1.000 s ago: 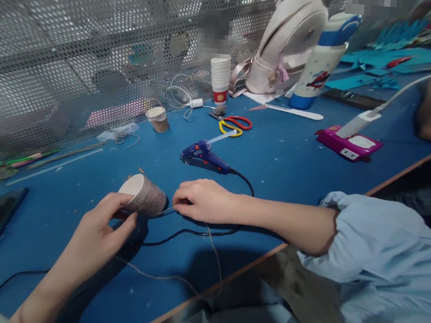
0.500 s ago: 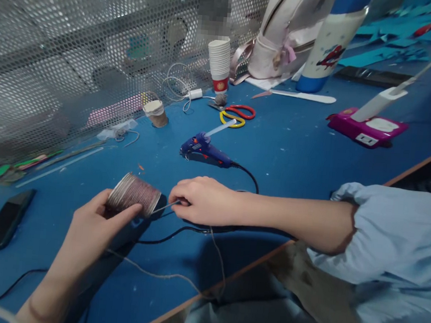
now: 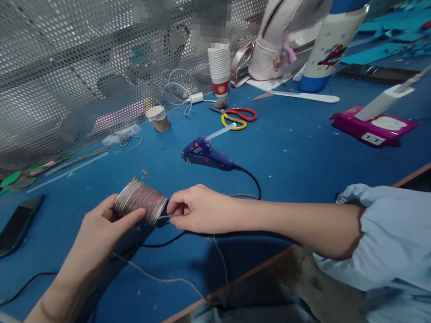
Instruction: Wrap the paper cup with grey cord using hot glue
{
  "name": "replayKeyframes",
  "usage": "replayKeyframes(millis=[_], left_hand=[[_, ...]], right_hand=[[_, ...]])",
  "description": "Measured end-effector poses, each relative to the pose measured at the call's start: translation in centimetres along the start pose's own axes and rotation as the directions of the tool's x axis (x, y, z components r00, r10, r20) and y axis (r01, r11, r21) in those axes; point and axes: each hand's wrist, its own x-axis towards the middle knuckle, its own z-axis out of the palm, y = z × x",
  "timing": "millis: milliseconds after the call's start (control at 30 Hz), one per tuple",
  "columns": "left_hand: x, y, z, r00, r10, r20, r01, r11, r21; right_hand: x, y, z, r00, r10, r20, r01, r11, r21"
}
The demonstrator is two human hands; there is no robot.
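Note:
My left hand (image 3: 106, 230) is closed round a cup-shaped piece wound with cord (image 3: 142, 201), grey at both ends and reddish in the middle, lying on its side. Its thumb presses on the near side. Close by on the right, my right hand (image 3: 199, 209) pinches a thin grey cord (image 3: 164, 217) that runs taut to the right end of the wound piece. A loose length of the cord (image 3: 163, 279) trails below both hands over the table edge. Beyond the hands a blue glue gun (image 3: 206, 154) lies on its side with a glue stick in it.
Scissors (image 3: 238, 118), a small wrapped cup (image 3: 159, 118) and stacked paper cups (image 3: 219, 71) stand or lie farther back. A phone (image 3: 15, 229) is at left. A purple power strip (image 3: 373, 126), a bottle (image 3: 331, 51) and a backpack (image 3: 268, 55) are at right. Mesh (image 3: 76, 69) borders the table.
The right hand has come closer to the wound piece, and the stretch of cord between them is shorter. The left hand has turned the piece slightly. The whole view has shifted a little.

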Motion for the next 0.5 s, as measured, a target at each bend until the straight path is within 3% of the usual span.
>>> replayKeyframes(millis=[300, 500], left_hand=[[-0.2, 0.3, 0.1, 0.998, 0.056, 0.013, -0.057, 0.998, 0.024], [-0.1, -0.7, -0.5, 0.979, 0.204, 0.019, -0.204, 0.975, 0.082]], right_hand=[[-0.1, -0.3, -0.1, 1.000, -0.005, -0.007, 0.005, 1.000, -0.014], [-0.1, -0.3, -0.1, 1.000, 0.016, -0.004, -0.016, 1.000, -0.015]])
